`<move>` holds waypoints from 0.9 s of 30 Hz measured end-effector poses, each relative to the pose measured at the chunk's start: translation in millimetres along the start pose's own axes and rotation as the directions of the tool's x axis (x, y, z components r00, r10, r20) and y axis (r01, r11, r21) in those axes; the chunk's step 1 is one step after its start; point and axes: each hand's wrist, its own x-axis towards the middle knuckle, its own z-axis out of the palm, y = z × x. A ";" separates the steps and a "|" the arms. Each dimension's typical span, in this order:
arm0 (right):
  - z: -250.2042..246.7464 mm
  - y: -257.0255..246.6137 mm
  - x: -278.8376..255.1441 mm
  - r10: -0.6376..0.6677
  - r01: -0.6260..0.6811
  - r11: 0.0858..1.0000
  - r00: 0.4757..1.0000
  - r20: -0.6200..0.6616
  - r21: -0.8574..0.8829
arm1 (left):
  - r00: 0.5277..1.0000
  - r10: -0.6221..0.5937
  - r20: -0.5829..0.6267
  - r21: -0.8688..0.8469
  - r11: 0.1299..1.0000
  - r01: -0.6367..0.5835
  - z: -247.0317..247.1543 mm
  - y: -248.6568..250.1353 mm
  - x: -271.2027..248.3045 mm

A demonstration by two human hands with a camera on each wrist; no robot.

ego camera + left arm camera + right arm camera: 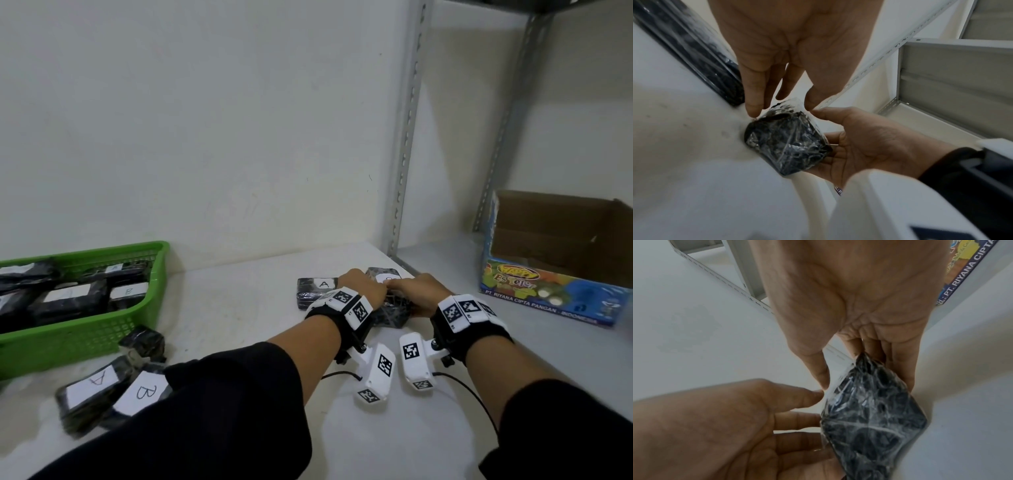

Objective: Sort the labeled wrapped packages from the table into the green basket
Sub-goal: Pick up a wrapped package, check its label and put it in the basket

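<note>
**Slip risk on a two-handed pickup**

Left hand (797,48) and right hand (855,305) both pinch one black wrapped package (785,141) on the far right of the table (239,308). Slick film may slide loose. The green basket (150,308) sits far left; crossing could drop it.

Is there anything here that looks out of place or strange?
One small package lies on the table against the green basket, with no label showing. The package both hands hold also shows no label from below. Otherwise nothing looks spilled or damaged.
</note>
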 end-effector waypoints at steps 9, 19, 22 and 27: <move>-8.7 -22.8 -39.8 -0.176 0.134 0.940 0.978 -0.109 -0.314 | 0.999 0.046 -0.003 -0.081 0.996 -0.046 -49.3 -7.3 -13.5; 65.3 -73.7 -111.4 -0.446 0.443 0.849 0.893 0.061 -0.286 | 0.980 0.175 -0.095 0.025 0.985 -0.173 -177.7 -82.3 -85.7; 108.1 -86.9 -139.0 -0.496 0.531 0.802 0.847 0.189 -0.276 | 0.979 0.166 -0.113 0.089 0.984 -0.157 -217.2 -124.7 -114.5; 182.3 -96.5 -183.1 -0.534 0.661 0.699 0.736 0.416 -0.272 | 0.987 0.140 -0.075 0.198 0.973 -0.123 -272.7 -192.2 -152.3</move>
